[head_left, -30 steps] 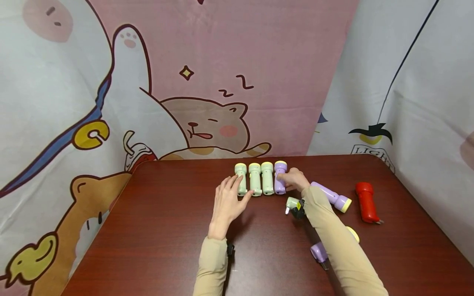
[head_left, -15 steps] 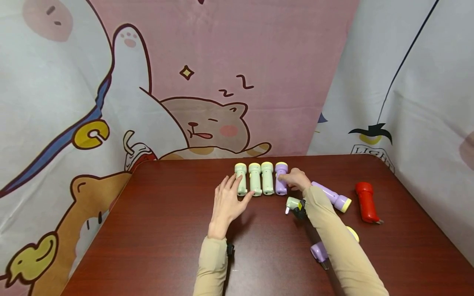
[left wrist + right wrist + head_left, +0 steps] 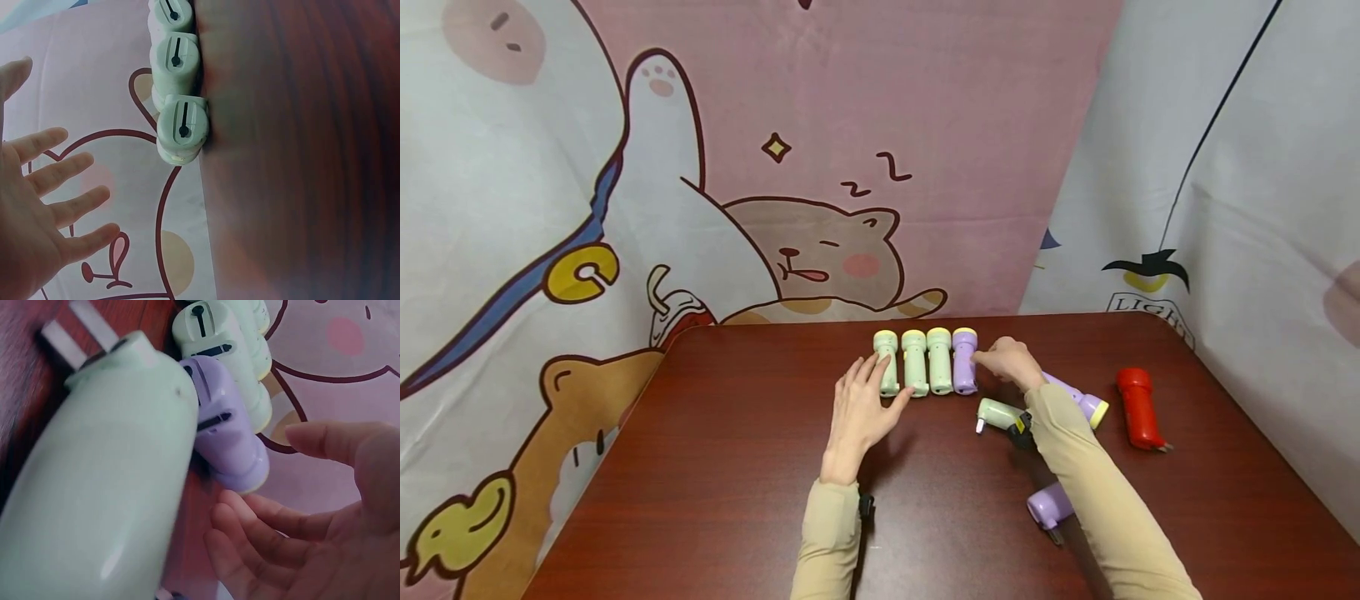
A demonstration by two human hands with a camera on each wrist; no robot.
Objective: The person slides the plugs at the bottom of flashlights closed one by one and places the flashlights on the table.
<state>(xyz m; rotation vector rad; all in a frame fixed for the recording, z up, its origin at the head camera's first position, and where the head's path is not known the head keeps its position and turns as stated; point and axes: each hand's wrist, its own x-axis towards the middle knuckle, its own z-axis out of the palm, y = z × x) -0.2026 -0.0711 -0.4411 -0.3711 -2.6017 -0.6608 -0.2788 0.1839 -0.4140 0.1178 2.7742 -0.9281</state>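
Three pale green flashlights stand in a row with a purple flashlight (image 3: 965,362) at its right end, near the table's far edge. My left hand (image 3: 859,412), fingers spread, hovers in front of the leftmost green flashlight (image 3: 889,379), partly covering it; the left wrist view shows a gap between the hand (image 3: 37,206) and the row. Just right of the purple flashlight is my right hand (image 3: 1011,364). In the right wrist view that hand's fingers (image 3: 244,531) are loosely bent beside the purple flashlight (image 3: 228,434) and hold nothing; whether they touch it I cannot tell.
Under my right wrist lies another green flashlight (image 3: 998,414), its plug prongs (image 3: 78,344) exposed. A purple flashlight (image 3: 1088,407) and another purple one (image 3: 1049,505) are partly hidden by my right sleeve. A red flashlight (image 3: 1139,408) lies toward the table's right side.
My right hand has let go of the purple flashlight and moved slightly right. That flashlight shifted slightly during the hold and now stands close beside the green ones. My left hand has stayed put.
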